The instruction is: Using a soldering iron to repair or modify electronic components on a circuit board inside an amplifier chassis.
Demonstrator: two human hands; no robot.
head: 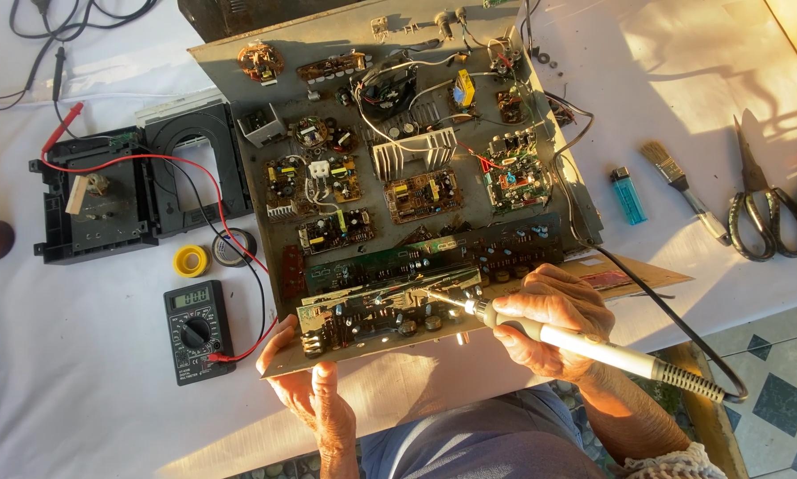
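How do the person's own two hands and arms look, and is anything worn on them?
Both hands are bare: no gloves, rings or watch show. The left hand and right hand have wrinkled, veined backs and short nails on the fingers. Both forearms are uncovered; near the right elbow a pale, knitted or lacy cuff shows at the frame's bottom edge.

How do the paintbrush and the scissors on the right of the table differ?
The paintbrush is slim, with a pale handle and tan bristles; the scissors are dark metal with black loop handles. The paintbrush lies slanted, bristles toward the upper left; the scissors lie shut, nearly upright, tip pointing away. Both rest untouched on the white cloth.
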